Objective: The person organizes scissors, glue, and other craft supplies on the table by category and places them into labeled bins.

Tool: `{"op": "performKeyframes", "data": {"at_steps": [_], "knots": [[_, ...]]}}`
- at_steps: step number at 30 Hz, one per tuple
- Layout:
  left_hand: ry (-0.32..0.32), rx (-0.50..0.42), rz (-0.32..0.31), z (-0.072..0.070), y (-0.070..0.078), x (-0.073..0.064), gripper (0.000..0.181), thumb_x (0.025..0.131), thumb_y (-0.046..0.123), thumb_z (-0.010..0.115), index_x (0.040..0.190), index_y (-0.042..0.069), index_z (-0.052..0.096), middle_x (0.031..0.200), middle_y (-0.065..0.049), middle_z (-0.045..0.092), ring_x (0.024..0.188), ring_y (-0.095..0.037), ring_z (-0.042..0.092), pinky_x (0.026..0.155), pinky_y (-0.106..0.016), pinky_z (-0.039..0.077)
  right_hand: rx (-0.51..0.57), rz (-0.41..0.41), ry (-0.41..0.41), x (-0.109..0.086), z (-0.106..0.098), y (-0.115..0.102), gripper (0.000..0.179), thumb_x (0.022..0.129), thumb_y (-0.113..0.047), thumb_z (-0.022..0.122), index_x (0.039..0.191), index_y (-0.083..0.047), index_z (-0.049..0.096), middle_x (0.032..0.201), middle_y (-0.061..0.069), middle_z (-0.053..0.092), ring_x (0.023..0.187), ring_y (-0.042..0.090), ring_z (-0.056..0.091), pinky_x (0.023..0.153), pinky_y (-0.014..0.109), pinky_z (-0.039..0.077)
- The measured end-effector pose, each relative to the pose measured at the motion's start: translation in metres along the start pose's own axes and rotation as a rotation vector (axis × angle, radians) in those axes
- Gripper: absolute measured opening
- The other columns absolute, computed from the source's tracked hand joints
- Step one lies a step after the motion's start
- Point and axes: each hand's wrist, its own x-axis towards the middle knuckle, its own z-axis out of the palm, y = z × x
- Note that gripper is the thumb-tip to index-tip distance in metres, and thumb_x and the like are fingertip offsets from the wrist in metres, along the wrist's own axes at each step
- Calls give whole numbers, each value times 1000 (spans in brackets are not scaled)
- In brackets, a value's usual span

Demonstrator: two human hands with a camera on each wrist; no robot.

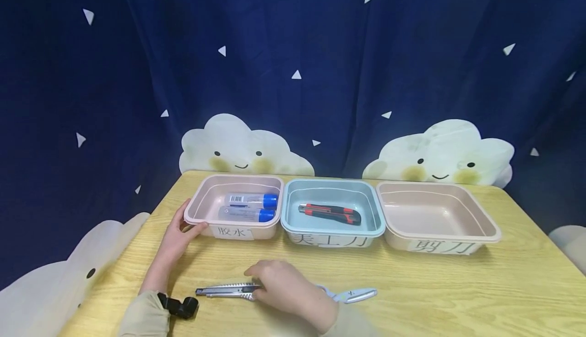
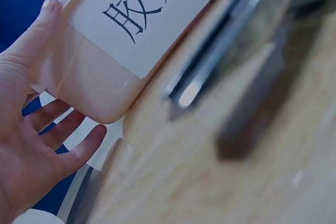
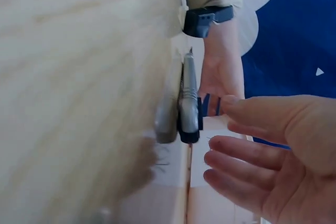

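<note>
The silver knife [image 1: 226,290] lies on the near part of the tabletop [image 1: 426,286], its long axis running left to right, tip to the left. The right hand [image 1: 286,286] is nearer – over the knife's right end, fingers spread, a gap showing in the right wrist view. Scissors [image 1: 359,295] lie to its right. The left hand [image 1: 176,237], fingers apart, touches the left pink box [image 1: 267,232] farther back.
</note>
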Motion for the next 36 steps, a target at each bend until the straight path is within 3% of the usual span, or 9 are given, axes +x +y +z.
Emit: {"op": "performKeyframes", "data": {"at_steps": [8,13,20,24,29,36], "knots": [[8,28,-13,-1,3,0,85,85,29,64,148,18,8,146,-15,25,124,-28,35,93,-29,36,20,11,-86,2,8,-2,34,73,-21,73,106,-16,65,91,-8,63,80,0,54,73,17,44],[8,34,8,-1,3,1,84,85,28,64,147,17,10,146,-16,26,124,-30,36,87,-20,36,54,19,-101,5,11,-3,29,72,-16,74,100,-18,66,84,-11,60,72,-2,50,69,15,43],[-5,13,-10,-1,3,1,84,85,26,64,148,18,8,147,-15,22,126,-30,34,90,-23,35,24,-3,-99,7,13,-5,26,72,-8,71,96,-17,67,80,-10,59,70,0,50,67,15,43],[-1,7,-9,-1,1,1,84,85,27,63,148,21,7,148,-14,22,127,-30,33,88,-18,34,-26,-25,-84,6,12,-4,28,65,-3,71,89,-16,66,73,-9,51,65,3,44,61,14,39],[0,19,-7,-1,1,0,84,85,27,63,148,19,8,147,-15,24,125,-30,35,88,-20,35,-53,-37,-102,3,10,-3,27,54,-7,75,76,-18,64,66,-12,42,59,2,38,53,13,33],[7,-2,8,0,0,0,83,85,26,64,147,19,10,146,-16,24,125,-32,35,78,-6,34,-158,-4,-151,0,0,0,28,53,-16,76,74,-16,58,67,-11,41,60,3,39,55,15,36]]}}
